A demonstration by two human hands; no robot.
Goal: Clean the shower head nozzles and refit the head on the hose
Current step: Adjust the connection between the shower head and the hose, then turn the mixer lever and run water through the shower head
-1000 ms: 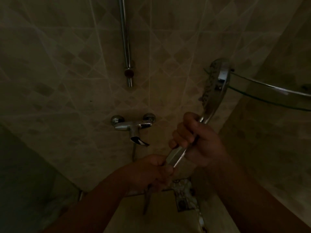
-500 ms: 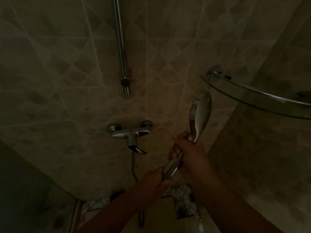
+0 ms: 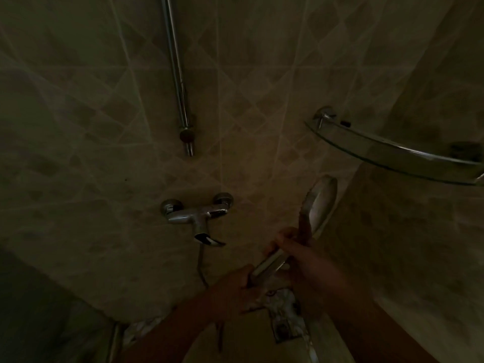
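Shower head (image 3: 320, 203) stands at the right of my view, below the glass corner shelf (image 3: 392, 150), with its chrome back turned to me — I cannot see the nozzles. My right hand (image 3: 306, 260) is clenched around the upper part of the handle, just under the head. My left hand (image 3: 235, 289) grasps the lower end of the handle, where the hose (image 3: 201, 265) should join; the joint itself is hidden by my fingers. On the far tiled wall, to the left, I see the mixer tap (image 3: 197, 216) and above it the slide rail (image 3: 178, 74). The light is very dim.
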